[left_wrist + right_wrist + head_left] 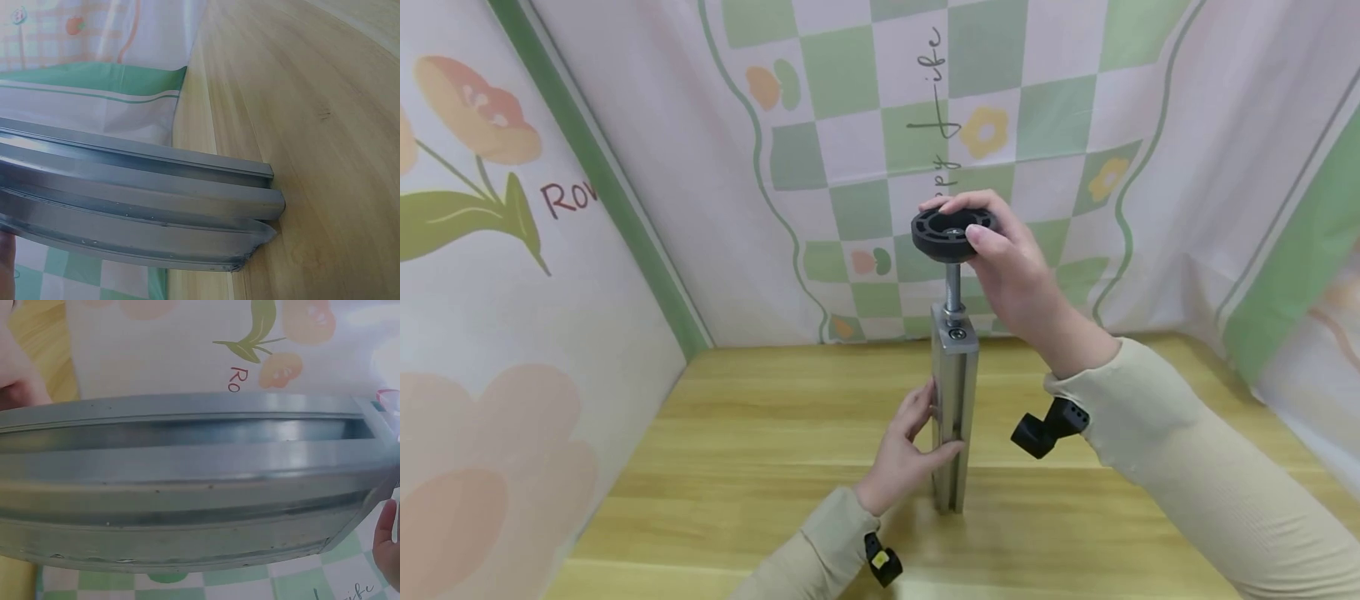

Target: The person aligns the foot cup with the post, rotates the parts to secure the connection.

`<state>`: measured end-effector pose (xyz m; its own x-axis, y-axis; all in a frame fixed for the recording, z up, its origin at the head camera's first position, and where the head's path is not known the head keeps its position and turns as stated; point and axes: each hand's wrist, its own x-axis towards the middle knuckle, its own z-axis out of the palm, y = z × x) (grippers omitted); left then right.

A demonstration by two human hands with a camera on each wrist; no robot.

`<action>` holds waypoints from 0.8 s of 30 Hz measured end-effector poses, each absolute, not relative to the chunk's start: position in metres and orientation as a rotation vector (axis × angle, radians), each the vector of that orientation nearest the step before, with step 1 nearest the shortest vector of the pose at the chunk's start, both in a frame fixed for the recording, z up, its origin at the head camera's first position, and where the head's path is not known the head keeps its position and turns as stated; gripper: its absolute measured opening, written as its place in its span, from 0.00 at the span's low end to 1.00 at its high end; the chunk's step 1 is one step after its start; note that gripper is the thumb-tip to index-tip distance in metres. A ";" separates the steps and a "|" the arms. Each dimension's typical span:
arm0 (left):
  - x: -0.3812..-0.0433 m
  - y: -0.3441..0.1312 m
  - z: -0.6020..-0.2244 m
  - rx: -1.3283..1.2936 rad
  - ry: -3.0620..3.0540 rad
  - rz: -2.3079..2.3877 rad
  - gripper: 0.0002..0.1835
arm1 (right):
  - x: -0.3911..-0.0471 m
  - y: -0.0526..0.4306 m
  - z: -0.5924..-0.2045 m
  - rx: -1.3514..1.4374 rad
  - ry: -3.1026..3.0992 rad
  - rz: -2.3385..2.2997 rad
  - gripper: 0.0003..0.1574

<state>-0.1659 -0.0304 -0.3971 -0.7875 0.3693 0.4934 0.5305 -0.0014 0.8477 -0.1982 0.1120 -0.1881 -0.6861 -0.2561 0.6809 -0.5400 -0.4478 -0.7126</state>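
Observation:
A grooved metal profile (957, 396) stands upright on the table, its lower end at the wood in the left wrist view. My left hand (902, 458) grips it around the lower half, thumb on the near face and fingers behind. On top sits an end plate (967, 343) with a screw head. From this plate rises a threaded rod (952, 287) with a nut at its base. A round black levelling foot (934, 242) caps the rod, hollow side up. My right hand (1011, 271) holds the foot's rim, thumb near, other fingers on the far side.
The wooden table (760, 417) runs back to a printed curtain (850, 75). Another curtain wall (490, 317) borders the left side, with more fabric (1285, 292) on the right. Small black wrist cameras (1037, 435) hang from both sleeves.

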 end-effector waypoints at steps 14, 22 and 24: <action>-0.166 -0.031 -0.399 -0.961 -2.128 -1.892 0.44 | -0.189 0.112 -0.186 0.968 -1.700 1.855 0.13; -0.165 -0.031 -0.397 -0.952 -2.144 -1.909 0.44 | -0.188 0.110 -0.184 0.843 -1.752 1.715 0.12; -0.165 -0.031 -0.397 -0.952 -2.143 -1.909 0.44 | -0.188 0.110 -0.183 0.801 -1.772 1.649 0.11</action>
<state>-0.1653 -0.0313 -0.3967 -0.7956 0.3708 0.4791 0.5187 0.0081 0.8549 -0.1877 0.1096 -0.1829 -0.6494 -0.0384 0.7595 -0.7603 0.0538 -0.6474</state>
